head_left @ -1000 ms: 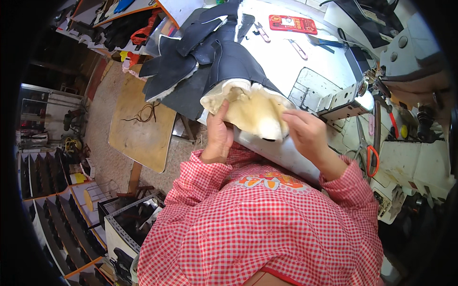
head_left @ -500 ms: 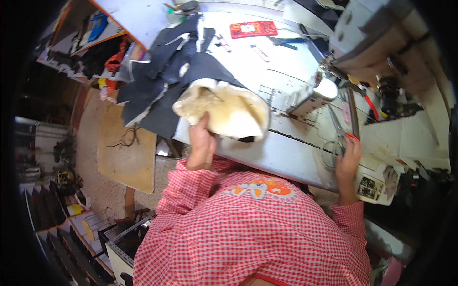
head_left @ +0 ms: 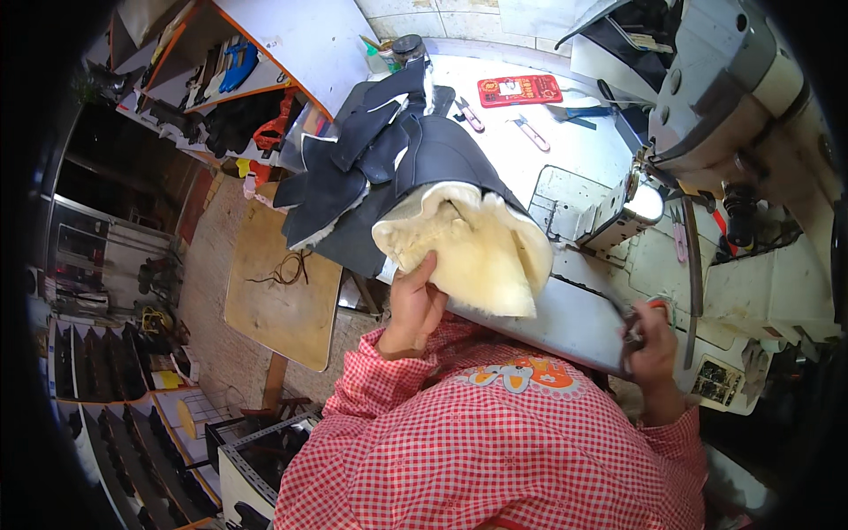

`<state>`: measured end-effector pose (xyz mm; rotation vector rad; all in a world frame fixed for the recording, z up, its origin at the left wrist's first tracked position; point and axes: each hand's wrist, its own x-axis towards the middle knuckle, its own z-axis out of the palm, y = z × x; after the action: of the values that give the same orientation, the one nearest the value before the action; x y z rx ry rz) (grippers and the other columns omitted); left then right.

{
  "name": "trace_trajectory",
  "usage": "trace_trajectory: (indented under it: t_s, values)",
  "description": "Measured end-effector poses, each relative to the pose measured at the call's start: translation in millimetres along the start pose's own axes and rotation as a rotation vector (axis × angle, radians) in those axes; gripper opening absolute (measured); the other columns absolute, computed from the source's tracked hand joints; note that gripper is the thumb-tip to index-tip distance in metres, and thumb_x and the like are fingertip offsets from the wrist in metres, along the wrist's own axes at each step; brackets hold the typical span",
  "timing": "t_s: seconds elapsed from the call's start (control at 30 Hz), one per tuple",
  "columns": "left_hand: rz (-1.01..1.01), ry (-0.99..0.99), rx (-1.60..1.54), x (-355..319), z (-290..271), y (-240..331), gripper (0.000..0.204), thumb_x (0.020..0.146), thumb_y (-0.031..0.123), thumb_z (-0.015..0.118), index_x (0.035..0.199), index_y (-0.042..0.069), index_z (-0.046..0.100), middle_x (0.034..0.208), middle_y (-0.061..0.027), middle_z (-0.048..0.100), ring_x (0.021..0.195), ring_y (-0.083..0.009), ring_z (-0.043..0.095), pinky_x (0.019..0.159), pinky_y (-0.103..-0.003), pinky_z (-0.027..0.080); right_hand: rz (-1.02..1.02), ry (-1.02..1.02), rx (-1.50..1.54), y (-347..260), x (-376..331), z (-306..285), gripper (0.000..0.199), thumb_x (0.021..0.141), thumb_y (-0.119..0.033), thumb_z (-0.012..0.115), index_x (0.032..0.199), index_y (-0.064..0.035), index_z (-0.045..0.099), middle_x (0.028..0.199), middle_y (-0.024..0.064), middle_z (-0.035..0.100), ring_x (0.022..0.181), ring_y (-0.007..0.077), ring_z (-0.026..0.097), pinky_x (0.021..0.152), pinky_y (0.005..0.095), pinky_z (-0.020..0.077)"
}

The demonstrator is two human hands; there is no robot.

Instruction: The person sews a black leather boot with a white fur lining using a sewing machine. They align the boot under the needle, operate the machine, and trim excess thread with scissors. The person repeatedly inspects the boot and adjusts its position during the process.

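Note:
My left hand (head_left: 417, 305) is closed on the near edge of a fleece-lined black leather piece, thumb on the cream fleece (head_left: 477, 252). The fleece opens toward me, and the black outer side (head_left: 450, 157) faces away over the table. It looks like a boot upper, though its full shape is hidden. My right hand (head_left: 652, 344), at the table's front edge on the right, is closed around scissors (head_left: 655, 305) with orange on the handle. Motion smears their blades, which point away from the fleece's lower edge or near it; I cannot tell exactly.
More black fleece-backed pieces (head_left: 331, 190) lie heaped at the left. Behind are a red case (head_left: 519, 89), pink-handled thread snips (head_left: 533, 133) and a blue-handled tool (head_left: 587, 112). A sewing machine (head_left: 751, 106) stands at right. A brown board (head_left: 283, 283) is left of the table.
My right hand has lifted the scissors off the machine bed and drawn them nearer me. The view has shifted, while my left hand keeps its grip on the fleece-lined piece.

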<state>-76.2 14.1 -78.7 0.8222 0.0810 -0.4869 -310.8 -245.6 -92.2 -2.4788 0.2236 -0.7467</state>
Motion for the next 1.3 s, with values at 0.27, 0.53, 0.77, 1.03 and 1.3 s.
trace_trajectory:
  t_s: [0.27, 0.53, 0.77, 1.03, 1.3]
  values:
    - [-0.005, -0.088, 0.002, -23, 2, 10, 0.048, 0.092, 0.006, 0.056, 0.136, -0.001, 0.038, 0.131, -0.0154, 0.051, 0.12, -0.0287, 0.052, 0.104, -0.042, 0.042, -0.171, -0.218, -0.054, -80, 97, 41, 0.039, 0.073, -0.003, 0.062, 0.112, -0.0044, 0.056, 0.083, 0.0095, 0.054, 0.072, 0.0267, 0.058, 0.057, 0.0367, 0.0474]
    - [0.029, -0.093, -0.007, -23, -5, 18, 0.049, 0.091, 0.004, 0.057, 0.135, -0.001, 0.039, 0.131, -0.0158, 0.052, 0.121, -0.0289, 0.051, 0.105, -0.042, 0.04, -0.22, -0.296, -0.172, -75, 112, 41, 0.034, 0.074, -0.003, 0.059, 0.107, -0.0044, 0.058, 0.083, 0.0078, 0.054, 0.075, 0.0235, 0.059, 0.057, 0.0348, 0.0474]
    - [0.016, -0.146, -0.018, -22, -6, 20, 0.049, 0.09, 0.004, 0.058, 0.136, 0.0, 0.039, 0.132, -0.0156, 0.051, 0.122, -0.0288, 0.051, 0.106, -0.042, 0.039, -0.235, -0.315, -0.137, -79, 120, 41, 0.033, 0.073, -0.003, 0.06, 0.106, -0.006, 0.059, 0.085, 0.0071, 0.057, 0.076, 0.0236, 0.061, 0.06, 0.0344, 0.0503]
    - [-0.013, -0.089, -0.016, -24, -2, 18, 0.047, 0.091, 0.005, 0.057, 0.135, -0.001, 0.04, 0.132, -0.0157, 0.052, 0.121, -0.0283, 0.051, 0.105, -0.041, 0.041, -0.246, -0.324, -0.078, -70, 118, 46, 0.031, 0.072, -0.006, 0.063, 0.104, -0.0055, 0.059, 0.082, 0.0083, 0.06, 0.071, 0.0258, 0.062, 0.059, 0.0355, 0.0512]
    - [0.007, -0.029, -0.003, -28, -2, 20, 0.042, 0.093, 0.006, 0.055, 0.132, -0.002, 0.043, 0.129, -0.0152, 0.054, 0.118, -0.0267, 0.054, 0.103, -0.04, 0.042, -0.197, -0.41, 0.017, -61, 111, 73, 0.038, 0.068, -0.007, 0.067, 0.104, -0.0079, 0.056, 0.08, 0.0116, 0.061, 0.068, 0.031, 0.062, 0.059, 0.0402, 0.0503]
